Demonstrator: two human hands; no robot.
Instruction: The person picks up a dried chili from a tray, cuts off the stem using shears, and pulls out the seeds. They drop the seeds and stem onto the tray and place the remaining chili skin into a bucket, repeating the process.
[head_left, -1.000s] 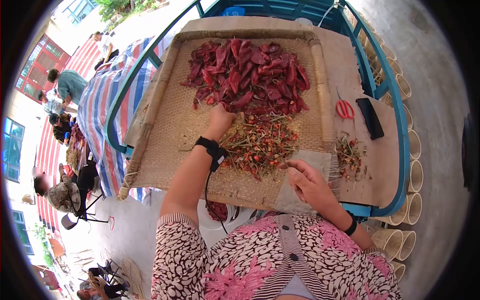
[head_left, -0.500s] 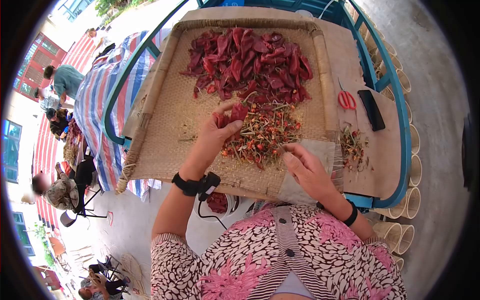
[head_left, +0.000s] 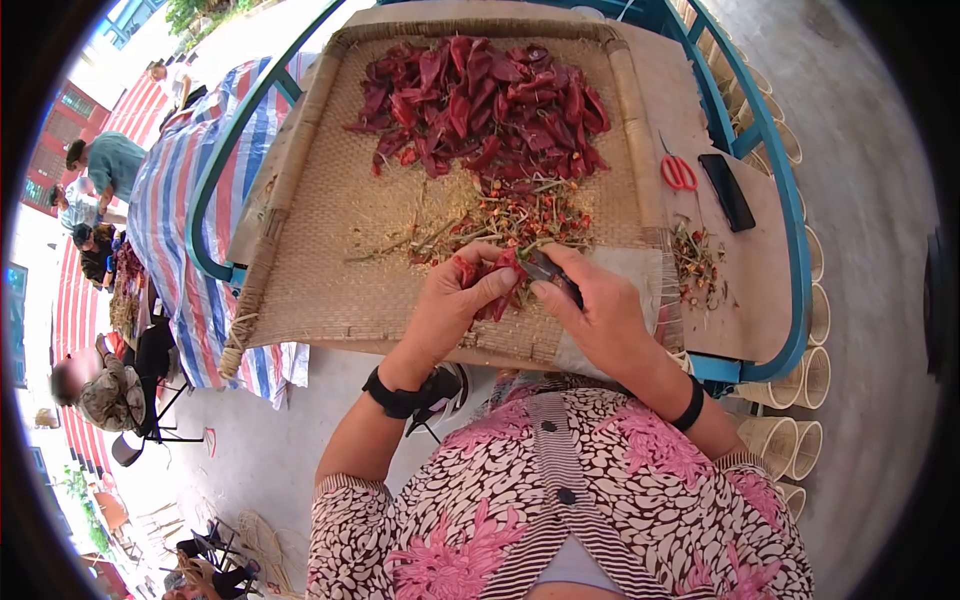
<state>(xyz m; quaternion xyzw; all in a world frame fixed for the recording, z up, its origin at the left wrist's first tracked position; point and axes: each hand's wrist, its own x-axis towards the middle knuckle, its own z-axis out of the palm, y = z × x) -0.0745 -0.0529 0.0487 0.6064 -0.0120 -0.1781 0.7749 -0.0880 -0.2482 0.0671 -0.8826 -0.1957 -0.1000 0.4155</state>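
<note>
My left hand (head_left: pixel 450 310) is closed around red dried chili peppers (head_left: pixel 506 268), pinching them between thumb and fingers. Close beside it, my right hand (head_left: pixel 600 305) grips a small dark-handled knife (head_left: pixel 555 275), its greyish end touching the stem side of the pepper. Both hands are over the near part of a woven tray (head_left: pixel 310 290). Just beyond them lies a heap of cut stems and pepper bits (head_left: pixel 530 215). A larger pile of dark red dried peppers (head_left: pixel 480 100) covers the tray's far half.
Red-handled scissors (head_left: pixel 679 173) and a black phone (head_left: pixel 727 192) lie right of the tray, near loose stem scraps (head_left: pixel 697 262). A blue metal rail (head_left: pixel 800 270) curves round the stand. Striped sheeting (head_left: pixel 195 190) and several people are on the left; stacked pale baskets (head_left: pixel 770 440) stand right.
My hands have come together nearer the tray's front edge. The right hand has risen leftward to the pepper, and its dark tool now shows. The whole view has shifted slightly.
</note>
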